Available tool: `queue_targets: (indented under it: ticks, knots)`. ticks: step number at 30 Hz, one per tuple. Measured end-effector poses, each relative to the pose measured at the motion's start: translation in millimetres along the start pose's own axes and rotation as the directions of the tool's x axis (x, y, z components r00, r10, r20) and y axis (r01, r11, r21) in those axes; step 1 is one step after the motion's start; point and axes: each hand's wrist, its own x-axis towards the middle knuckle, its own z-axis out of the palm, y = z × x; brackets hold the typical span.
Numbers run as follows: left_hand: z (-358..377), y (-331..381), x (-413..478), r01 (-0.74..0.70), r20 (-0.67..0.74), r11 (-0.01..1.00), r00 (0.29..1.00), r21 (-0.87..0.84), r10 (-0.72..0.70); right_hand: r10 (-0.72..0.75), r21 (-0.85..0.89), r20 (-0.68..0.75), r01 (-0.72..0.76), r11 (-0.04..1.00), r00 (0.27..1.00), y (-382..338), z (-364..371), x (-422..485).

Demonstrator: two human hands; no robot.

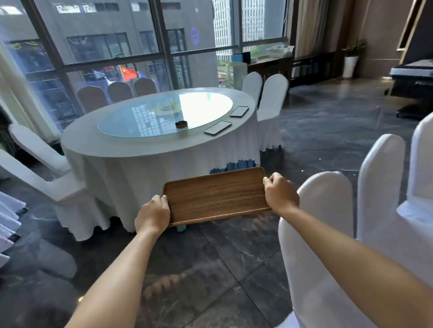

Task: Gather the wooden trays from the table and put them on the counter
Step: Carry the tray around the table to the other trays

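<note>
A dark marbled floor is spread across the room, and on it the round table is seen ahead, draped in a white cloth, with a glass turntable set in its middle. White-covered chairs are ranged around it and crowded close on the right. In front of the table, off its surface and up in the air, the wooden tray is held level, empty. Its left short edge is gripped by the left hand, its right short edge by the right hand, fingers curled over the rim. Two more flat trays, darker and glossy, are left lying on the table's right side, apart from each other. A small dark ashtray is sat on the glass.
</note>
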Motion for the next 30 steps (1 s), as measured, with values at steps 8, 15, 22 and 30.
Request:
queue_targets:
  ticks: [8,15,22,30]
  knots:
    - [54.3,11.3,164.4,0.079,-0.013,0.997,0.997,-0.017,-0.079,-0.045,0.018,0.084,0.044,0.999,0.995,-38.6,92.1,173.7]
    - [87.2,53.8,319.5,0.076,-0.016,0.997,0.997,0.014,-0.076,-0.068,0.022,0.079,0.067,0.998,0.995,-70.8,149.0,328.1]
    - [151.1,82.4,446.6,0.071,0.072,0.996,0.995,0.059,-0.075,-0.016,-0.016,0.083,0.017,1.0,0.996,-60.7,206.0,449.5]
    - [249.2,122.9,624.8,0.054,0.163,0.998,0.985,0.036,-0.059,-0.008,-0.081,0.1,0.016,0.997,0.995,-60.0,274.7,632.1]
